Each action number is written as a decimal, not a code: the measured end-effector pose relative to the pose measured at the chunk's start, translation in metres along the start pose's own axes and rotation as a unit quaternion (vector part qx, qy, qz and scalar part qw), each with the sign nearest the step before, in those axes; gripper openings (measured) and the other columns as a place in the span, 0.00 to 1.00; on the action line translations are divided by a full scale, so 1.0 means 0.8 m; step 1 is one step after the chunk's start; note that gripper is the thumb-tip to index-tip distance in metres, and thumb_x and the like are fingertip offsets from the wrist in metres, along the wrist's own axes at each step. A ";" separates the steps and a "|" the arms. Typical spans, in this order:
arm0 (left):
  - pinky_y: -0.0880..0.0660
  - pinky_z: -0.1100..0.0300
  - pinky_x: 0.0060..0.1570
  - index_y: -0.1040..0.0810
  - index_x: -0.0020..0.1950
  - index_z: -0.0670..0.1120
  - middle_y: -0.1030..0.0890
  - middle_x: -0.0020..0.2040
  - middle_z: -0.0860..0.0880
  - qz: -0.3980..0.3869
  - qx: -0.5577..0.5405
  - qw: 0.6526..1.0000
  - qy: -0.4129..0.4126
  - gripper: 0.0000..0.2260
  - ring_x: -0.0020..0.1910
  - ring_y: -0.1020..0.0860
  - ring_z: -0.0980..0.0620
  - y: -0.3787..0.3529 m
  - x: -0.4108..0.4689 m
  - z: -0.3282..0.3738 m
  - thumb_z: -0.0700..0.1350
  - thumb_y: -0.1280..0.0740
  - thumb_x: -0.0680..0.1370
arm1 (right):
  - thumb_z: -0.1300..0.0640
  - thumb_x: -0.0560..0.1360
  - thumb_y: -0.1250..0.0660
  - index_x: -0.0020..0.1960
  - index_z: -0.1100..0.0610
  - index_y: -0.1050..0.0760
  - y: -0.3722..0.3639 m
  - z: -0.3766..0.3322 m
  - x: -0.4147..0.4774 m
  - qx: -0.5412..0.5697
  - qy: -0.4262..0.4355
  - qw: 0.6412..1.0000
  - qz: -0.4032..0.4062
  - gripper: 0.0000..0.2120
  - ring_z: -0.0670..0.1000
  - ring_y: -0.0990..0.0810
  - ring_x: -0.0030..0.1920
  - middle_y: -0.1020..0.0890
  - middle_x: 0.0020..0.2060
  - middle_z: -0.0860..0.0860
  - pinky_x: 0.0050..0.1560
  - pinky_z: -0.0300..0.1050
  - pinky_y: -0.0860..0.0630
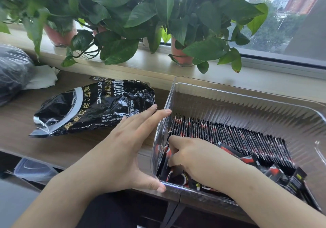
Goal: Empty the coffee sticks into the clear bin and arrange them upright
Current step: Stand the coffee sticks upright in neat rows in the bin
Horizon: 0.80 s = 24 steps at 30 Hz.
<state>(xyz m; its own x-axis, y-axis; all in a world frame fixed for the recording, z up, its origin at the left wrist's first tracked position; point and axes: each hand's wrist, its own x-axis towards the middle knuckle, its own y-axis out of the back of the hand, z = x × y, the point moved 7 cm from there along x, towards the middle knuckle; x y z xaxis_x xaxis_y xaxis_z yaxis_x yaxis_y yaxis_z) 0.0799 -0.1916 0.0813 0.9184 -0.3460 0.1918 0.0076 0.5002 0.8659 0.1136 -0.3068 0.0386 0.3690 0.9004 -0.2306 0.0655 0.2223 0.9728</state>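
The clear bin (pixel 247 93) stands on the wooden desk at the right. Inside it a long row of black-and-red coffee sticks (pixel 238 136) stands upright, and several loose sticks (pixel 275 173) lie tumbled along its near side. My left hand (pixel 123 150) presses flat against the bin's left wall from outside, fingers straight, thumb at the near corner. My right hand (pixel 190 155) is inside the bin at its left end, fingers curled round a few coffee sticks. The black coffee bag (pixel 91 107) lies crumpled on the desk left of the bin.
Potted green plants (pixel 123 16) line the window sill behind the desk. A dark plastic-wrapped bundle (pixel 12 72) and white tissue (pixel 44 76) lie at the far left. A clear lidded container (pixel 33 169) sits below the desk edge.
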 end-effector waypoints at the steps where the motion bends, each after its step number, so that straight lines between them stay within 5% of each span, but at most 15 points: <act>1: 0.44 0.47 0.77 0.57 0.76 0.70 0.52 0.80 0.63 0.003 0.000 1.000 0.006 0.59 0.77 0.54 0.66 0.002 0.001 0.002 0.71 0.22 0.55 | 0.64 0.80 0.36 0.61 0.64 0.20 0.006 0.003 -0.010 -0.017 -0.025 0.999 0.015 0.12 0.57 0.27 0.48 0.32 0.50 0.57 0.40 0.44 0.29; 4: 0.44 0.47 0.77 0.57 0.76 0.70 0.53 0.80 0.63 -0.002 0.007 1.000 0.009 0.59 0.77 0.54 0.66 0.002 0.002 0.000 0.71 0.22 0.56 | 0.63 0.72 0.26 0.46 0.52 0.16 0.005 -0.001 -0.014 -0.026 -0.051 0.998 0.006 0.07 0.51 0.33 0.39 0.37 0.43 0.48 0.31 0.45 0.32; 6: 0.45 0.47 0.77 0.58 0.76 0.71 0.53 0.80 0.63 -0.003 0.006 1.000 0.004 0.59 0.77 0.54 0.66 0.002 0.000 0.002 0.71 0.22 0.56 | 0.63 0.71 0.26 0.45 0.51 0.16 -0.005 0.003 -0.008 -0.027 -0.058 0.997 -0.034 0.08 0.50 0.33 0.39 0.38 0.42 0.48 0.31 0.45 0.35; 11: 0.46 0.46 0.77 0.58 0.76 0.71 0.54 0.80 0.63 -0.003 0.008 1.000 0.006 0.59 0.78 0.54 0.65 0.001 0.001 0.000 0.71 0.22 0.56 | 0.60 0.58 0.18 0.41 0.44 0.17 -0.011 0.012 -0.006 0.021 -0.084 0.995 0.053 0.17 0.46 0.32 0.26 0.41 0.37 0.45 0.20 0.41 0.34; 15: 0.45 0.48 0.77 0.57 0.76 0.71 0.52 0.80 0.62 -0.003 0.005 1.000 0.006 0.59 0.78 0.53 0.65 0.001 0.001 -0.001 0.71 0.22 0.55 | 0.49 0.72 0.24 0.47 0.44 0.15 0.006 0.011 -0.010 0.041 -0.082 0.992 0.085 0.05 0.43 0.30 0.38 0.23 0.40 0.41 0.38 0.33 0.29; 17: 0.44 0.48 0.77 0.57 0.76 0.70 0.53 0.80 0.62 0.001 0.003 1.000 0.003 0.60 0.78 0.53 0.64 0.001 0.001 -0.001 0.71 0.22 0.55 | 0.46 0.77 0.30 0.58 0.47 0.19 0.011 0.018 -0.014 0.118 -0.113 0.982 0.098 0.11 0.42 0.28 0.47 0.20 0.50 0.42 0.45 0.35 0.33; 24: 0.46 0.51 0.77 0.57 0.77 0.70 0.52 0.80 0.62 0.004 0.006 1.000 -0.002 0.59 0.77 0.54 0.66 0.001 0.001 0.000 0.71 0.22 0.56 | 0.42 0.76 0.30 0.50 0.48 0.24 0.003 0.025 -0.014 0.174 -0.175 0.965 0.091 0.11 0.46 0.24 0.49 0.20 0.45 0.44 0.49 0.44 0.26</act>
<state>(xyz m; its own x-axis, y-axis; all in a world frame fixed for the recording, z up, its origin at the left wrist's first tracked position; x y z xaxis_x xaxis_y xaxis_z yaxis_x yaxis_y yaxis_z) 0.0804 -0.1918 0.0822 0.9166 -0.3454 0.2012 -0.0051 0.4931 0.8700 0.1279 -0.3237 0.0441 0.6897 0.7181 -0.0932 0.2553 -0.1207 0.9593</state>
